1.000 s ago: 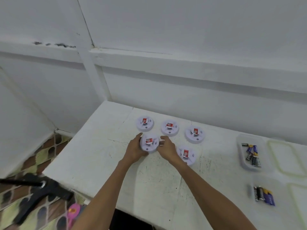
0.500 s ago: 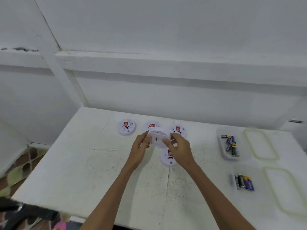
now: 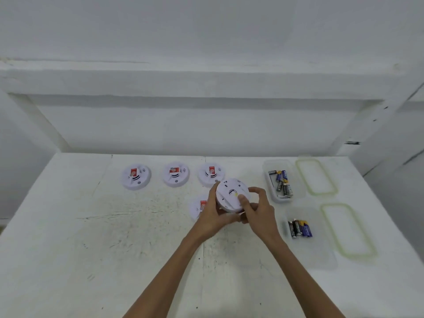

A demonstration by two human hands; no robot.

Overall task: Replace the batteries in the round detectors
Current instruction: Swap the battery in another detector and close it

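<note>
Detector [image 3: 227, 197] now aloft, between both hands [image 3: 212, 218] [image 3: 260, 214]

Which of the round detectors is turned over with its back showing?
The detector gripped by the left hand and right hand; the four others lie on the table, red labels up.

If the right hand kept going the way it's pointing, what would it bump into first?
The right hand holds the lifted detector, so that comes first. Past it, the line probably leads to the nearest back-row detector, though the hand looks raised above the table and might pass over.
</note>
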